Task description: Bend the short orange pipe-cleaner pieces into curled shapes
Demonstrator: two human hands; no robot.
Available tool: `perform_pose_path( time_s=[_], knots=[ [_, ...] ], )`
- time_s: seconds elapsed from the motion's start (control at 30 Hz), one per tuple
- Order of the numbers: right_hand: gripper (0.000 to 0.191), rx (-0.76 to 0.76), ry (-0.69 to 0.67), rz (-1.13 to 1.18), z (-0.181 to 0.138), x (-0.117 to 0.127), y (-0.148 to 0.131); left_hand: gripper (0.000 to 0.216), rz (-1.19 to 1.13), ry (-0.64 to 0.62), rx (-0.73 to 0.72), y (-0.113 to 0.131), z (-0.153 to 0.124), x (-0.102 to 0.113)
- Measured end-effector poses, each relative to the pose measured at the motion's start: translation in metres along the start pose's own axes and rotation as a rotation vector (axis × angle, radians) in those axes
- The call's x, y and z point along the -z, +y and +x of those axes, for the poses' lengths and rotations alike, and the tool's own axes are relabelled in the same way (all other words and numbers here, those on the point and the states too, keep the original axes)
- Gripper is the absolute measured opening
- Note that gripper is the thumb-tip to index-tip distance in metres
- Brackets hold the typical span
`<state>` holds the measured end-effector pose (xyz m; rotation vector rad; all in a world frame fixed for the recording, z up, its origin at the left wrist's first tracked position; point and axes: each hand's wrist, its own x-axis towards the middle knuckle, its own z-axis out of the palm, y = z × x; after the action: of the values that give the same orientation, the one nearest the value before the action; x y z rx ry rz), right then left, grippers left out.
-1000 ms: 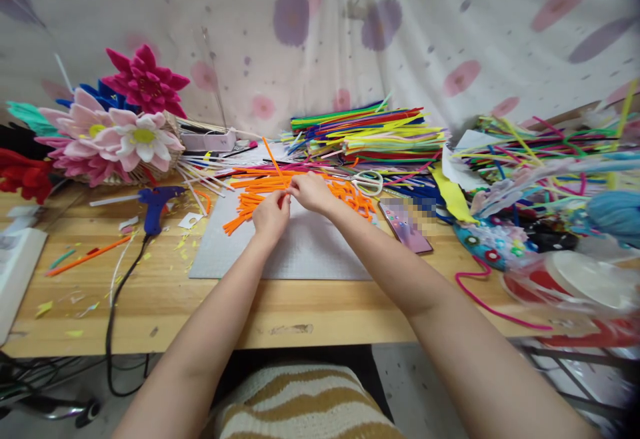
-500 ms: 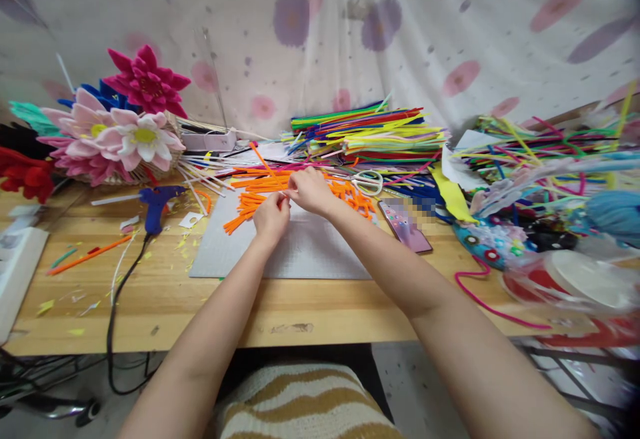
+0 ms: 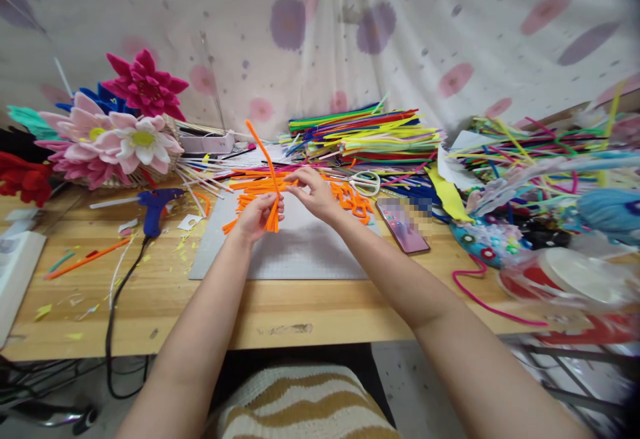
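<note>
In the head view, two bare hands work above one flat grey cutting mat [image 3: 305, 259] on a pale wooden table [image 3: 200, 322]. The left hand [image 3: 254, 217] has its fingers closed around a small bunch of orange fuzzy craft stems [image 3: 272, 175]. One long strand rises from this grip, leaning left at its tip, and a few ends poke out below the fingers; they overlap too much to count. The held bunch is over the mat's middle, between the two hands. The right hand [image 3: 317, 197] is just beside it, thumb and forefinger parted with a gap between them; whether a fingertip touches the bunch cannot be told.

Behind the hands lies one heap of straight orange stems [image 3: 245, 192], too many to count, and to the right one cluster of bent orange pieces [image 3: 353, 202]. One pair of white-handled scissors [image 3: 367, 182] lies just behind that cluster, and one smartphone [image 3: 403, 225] lies beside the mat's right edge.

Left of the mat are one blue glue gun [image 3: 154, 212] with a black cord, one loose orange strip [image 3: 90, 259] and one short green piece [image 3: 62, 261]. Farther back stand one magenta felt flower [image 3: 145, 85], several pink ones below it, and one large multicoloured stack of stems [image 3: 370, 133].
</note>
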<state>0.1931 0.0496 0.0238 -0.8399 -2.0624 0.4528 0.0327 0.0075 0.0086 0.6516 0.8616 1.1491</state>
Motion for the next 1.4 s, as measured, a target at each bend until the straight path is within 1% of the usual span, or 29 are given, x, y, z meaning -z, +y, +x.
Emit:
perform_pose_path(
  time_s=[0.1,0.2,0.3,0.43,0.5,0.57,0.63,0.7,0.77,0.83,0.9,0.93,1.0,1.07,1.1,1.17,1.23,1.33,1.4],
  knots=[
    [0.011,0.024,-0.160,0.027,0.011,0.002,-0.005,0.007,0.015,-0.054,0.008,-0.001,-0.002,-0.001],
    [0.010,0.015,-0.283,-0.024,0.018,0.003,-0.007,0.010,0.063,-0.078,0.020,-0.002,-0.004,0.001],
    [0.013,0.042,-0.401,-0.133,0.022,0.006,-0.009,0.014,0.099,-0.078,0.039,-0.003,-0.006,0.002],
    [0.019,0.023,-0.476,-0.351,0.025,0.009,-0.018,0.022,0.180,-0.050,0.018,-0.004,-0.004,0.002],
    [0.021,0.010,-0.520,-0.424,0.026,0.010,-0.022,0.023,0.286,-0.008,-0.057,-0.006,-0.001,0.000],
    [0.023,-0.015,-0.574,-0.462,0.027,0.011,-0.025,0.022,0.416,0.037,-0.179,-0.010,0.002,-0.002],
    [0.024,-0.033,-0.614,-0.483,0.028,0.012,-0.026,0.020,0.608,0.108,-0.304,-0.013,0.004,-0.006],
    [0.024,-0.037,-0.633,-0.502,0.029,0.011,-0.025,0.016,0.879,0.231,-0.391,-0.015,0.002,-0.011],
    [0.023,-0.028,-0.630,-0.515,0.029,0.010,-0.023,0.015,1.124,0.371,-0.438,-0.016,-0.003,-0.017],
    [0.022,-0.019,-0.603,-0.510,0.028,0.008,-0.020,0.014,1.207,0.478,-0.469,-0.018,-0.007,-0.021],
    [0.020,-0.039,-0.554,-0.475,0.027,0.007,-0.017,0.011,1.142,0.522,-0.499,-0.020,-0.007,-0.022],
    [0.020,-0.073,-0.530,-0.444,0.026,0.006,-0.016,0.009,1.064,0.512,-0.510,-0.022,-0.006,-0.021],
    [0.020,-0.178,-0.489,-0.351,0.024,0.006,-0.012,0.008,0.838,0.416,-0.497,-0.026,-0.002,-0.019],
    [0.024,-0.281,-0.447,-0.231,0.020,0.005,-0.008,0.012,0.605,0.306,-0.448,-0.029,0.003,-0.016],
    [0.027,-0.313,-0.426,-0.164,0.018,0.004,-0.005,0.015,0.523,0.281,-0.418,-0.030,0.005,-0.016],
    [0.031,-0.335,-0.403,-0.039,0.013,0.003,0.002,0.021,0.448,0.307,-0.374,-0.032,0.008,-0.016],
    [0.028,-0.337,-0.423,0.035,0.007,0.002,0.009,0.024,0.432,0.370,-0.366,-0.033,0.010,-0.017],
    [0.024,-0.333,-0.434,0.048,0.000,0.001,0.015,0.023,0.394,0.423,-0.391,-0.033,0.012,-0.022],
    [0.021,-0.327,-0.423,0.043,-0.003,0.001,0.015,0.021,0.336,0.407,-0.369,-0.033,0.014,-0.025]
  ],
)
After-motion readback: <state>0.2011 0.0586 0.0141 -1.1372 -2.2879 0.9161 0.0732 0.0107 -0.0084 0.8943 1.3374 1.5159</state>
